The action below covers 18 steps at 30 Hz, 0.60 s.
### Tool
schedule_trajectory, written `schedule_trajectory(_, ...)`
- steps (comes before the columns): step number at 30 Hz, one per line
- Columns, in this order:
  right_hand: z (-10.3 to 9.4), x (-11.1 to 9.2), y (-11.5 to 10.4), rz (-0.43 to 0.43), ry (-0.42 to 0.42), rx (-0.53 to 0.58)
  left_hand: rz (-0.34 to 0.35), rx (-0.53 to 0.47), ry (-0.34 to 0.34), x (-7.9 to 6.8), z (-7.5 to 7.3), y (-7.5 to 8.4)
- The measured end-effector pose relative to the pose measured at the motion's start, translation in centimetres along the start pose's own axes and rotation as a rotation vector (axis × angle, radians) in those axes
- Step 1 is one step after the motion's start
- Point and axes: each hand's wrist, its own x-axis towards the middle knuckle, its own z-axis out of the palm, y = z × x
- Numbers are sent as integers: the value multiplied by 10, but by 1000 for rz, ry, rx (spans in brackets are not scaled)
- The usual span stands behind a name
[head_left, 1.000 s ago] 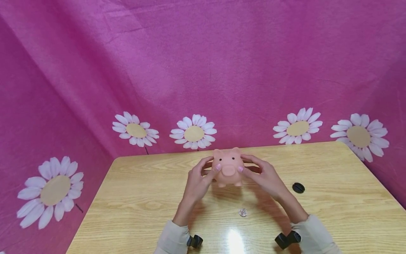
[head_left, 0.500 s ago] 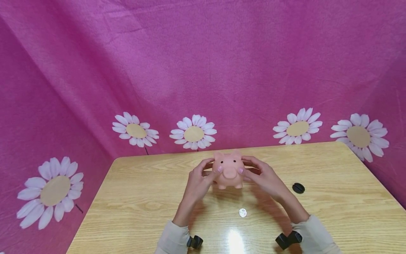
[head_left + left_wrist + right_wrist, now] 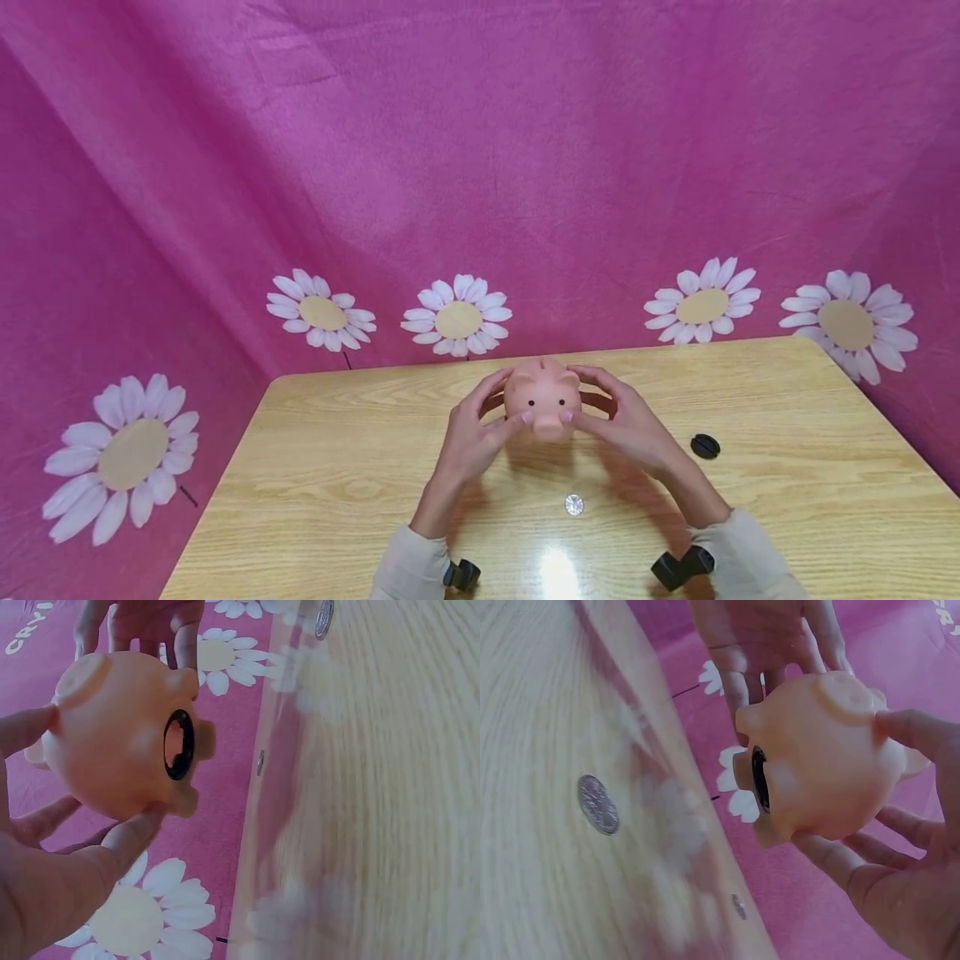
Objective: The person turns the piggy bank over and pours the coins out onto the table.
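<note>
A pink piggy bank (image 3: 542, 400) is held between both hands above the table, face toward me and tipped forward, with the coin slot on its back in sight. My left hand (image 3: 474, 429) grips its left side, thumb beside the snout and fingers behind. On the other side my right hand (image 3: 626, 421) grips it the same way. The wrist views show a black-ringed round hole (image 3: 178, 745) in its belly. Below it on the table lies a silver coin (image 3: 573, 504). A second coin (image 3: 739, 906) lies near the far edge, hidden in the head view.
To the right on the wooden table (image 3: 337, 483) lies a round black plug (image 3: 705, 446). A magenta cloth (image 3: 480, 167) with large daisies hangs behind and beside the table. Black wrist cameras (image 3: 461, 573) sit at both cuffs.
The piggy bank has tipped forward in both hands: its snout has gone lower and the slot on its back has come into view. Coin and black plug have stayed put.
</note>
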Motion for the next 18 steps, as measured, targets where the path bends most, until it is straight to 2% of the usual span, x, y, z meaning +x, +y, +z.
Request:
schedule_trajectory(2, 2, -1, -1, -99, 24, 36, 79, -44, 12, -2, 0, 2)
schedule_trajectory(5, 5, -3, -7, -332, 60, 85, 265, -148, 17, -5, -2, 8)
schedule_trajectory(7, 6, -3, -9, -431, 73, 88, 339, -180, 15, -6, -3, 13)
schedule_trajectory(9, 6, -2, -10, -444, 81, 81, 333, -178, 11, -5, -3, 15)
schedule_trajectory(13, 4, 1, -5, -363, 77, 73, 224, -141, 7, -2, -2, 12)
schedule_trajectory(18, 2, 2, -3, -349, 76, 72, 187, -124, 0, -1, -2, 11)
